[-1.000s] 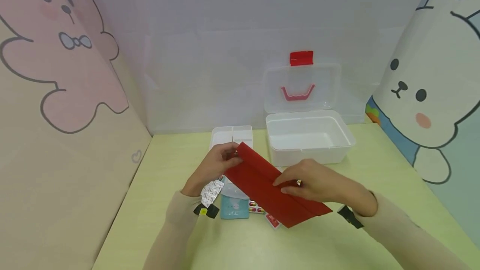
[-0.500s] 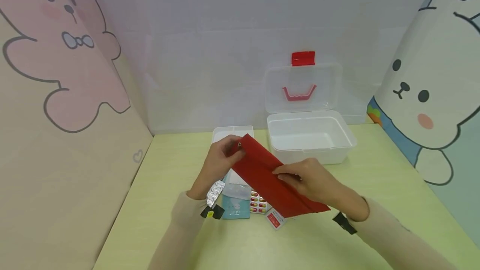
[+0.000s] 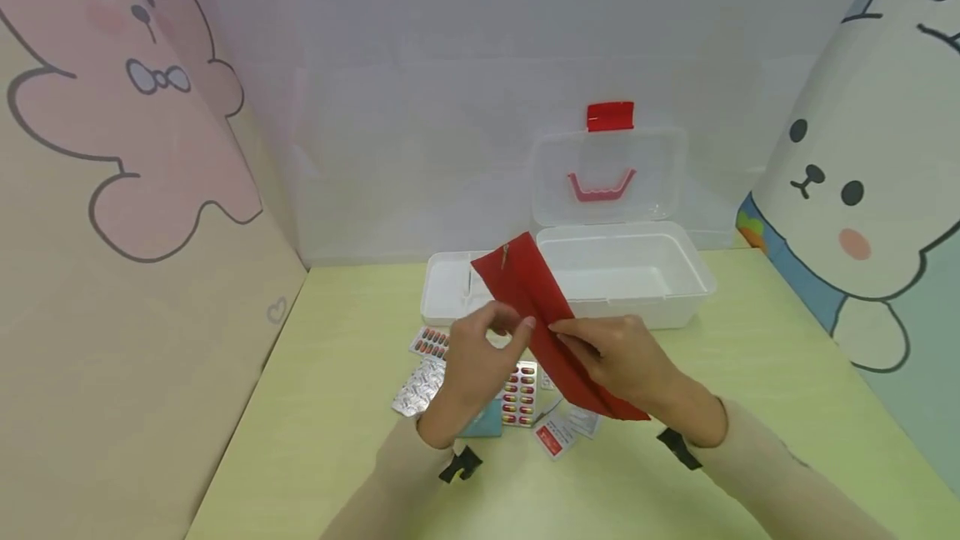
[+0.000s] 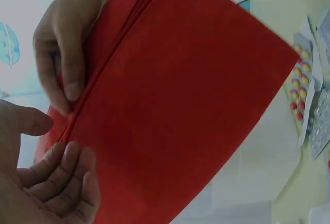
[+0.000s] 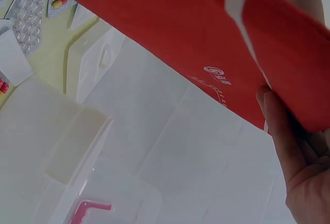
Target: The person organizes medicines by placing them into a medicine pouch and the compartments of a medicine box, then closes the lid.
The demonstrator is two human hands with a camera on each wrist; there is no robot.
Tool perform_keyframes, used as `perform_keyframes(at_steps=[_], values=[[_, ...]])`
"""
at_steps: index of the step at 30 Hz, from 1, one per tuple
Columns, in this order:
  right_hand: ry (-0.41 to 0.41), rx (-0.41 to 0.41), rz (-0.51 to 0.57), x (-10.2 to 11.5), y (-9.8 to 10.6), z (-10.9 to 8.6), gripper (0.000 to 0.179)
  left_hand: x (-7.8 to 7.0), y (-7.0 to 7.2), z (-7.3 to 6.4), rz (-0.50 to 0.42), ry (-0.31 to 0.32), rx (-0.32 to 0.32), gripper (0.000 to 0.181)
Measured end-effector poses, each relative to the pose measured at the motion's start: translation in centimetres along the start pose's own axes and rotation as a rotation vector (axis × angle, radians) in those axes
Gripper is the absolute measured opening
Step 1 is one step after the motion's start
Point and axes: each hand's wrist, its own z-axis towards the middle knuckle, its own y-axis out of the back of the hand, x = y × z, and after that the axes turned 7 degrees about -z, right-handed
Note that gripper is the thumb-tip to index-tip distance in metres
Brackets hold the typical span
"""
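Note:
A flat red zip pouch [image 3: 534,315] hangs tilted above the table, its zipper pull [image 3: 505,255] near the upper end. My right hand [image 3: 626,361] pinches it at the zipper line, partway down; white print shows on its far side in the right wrist view. Beside the pouch's left edge is my left hand [image 3: 483,357], thumb apart from loosely bent fingers. In the left wrist view those fingers [image 4: 67,182] are right at the zipper edge. Below lie a capsule blister pack [image 3: 519,394], a silver blister pack [image 3: 418,387] and a red-and-white packet [image 3: 555,437].
At the back right stands a white box [image 3: 626,273] with its clear lid [image 3: 609,190] raised, a pink handle on it. A white divided tray [image 3: 446,290] sits to its left, partly behind the pouch. A blue packet [image 3: 483,422] lies under the left wrist.
My left hand has come off the pouch's upper left end and moved down and right toward the right hand. The pouch has turned steeper, uncovering more blister packs.

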Motion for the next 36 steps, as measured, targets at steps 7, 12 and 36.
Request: perform_keyframes(at_steps=[7,12,36], values=[[0.003,-0.069,-0.090,0.7,-0.3,-0.2,0.029,-0.4,-2.3,-1.0,0.009,0.066,0.046,0.008],[0.015,-0.115,-0.107,0.8,-0.2,-0.4,0.028,-0.2,-2.9,-0.9,-0.027,0.092,0.034,0.015],[0.014,-0.116,-0.155,1.0,-0.3,-0.9,0.025,-0.5,-3.7,-0.6,0.133,0.134,0.054,0.023]])
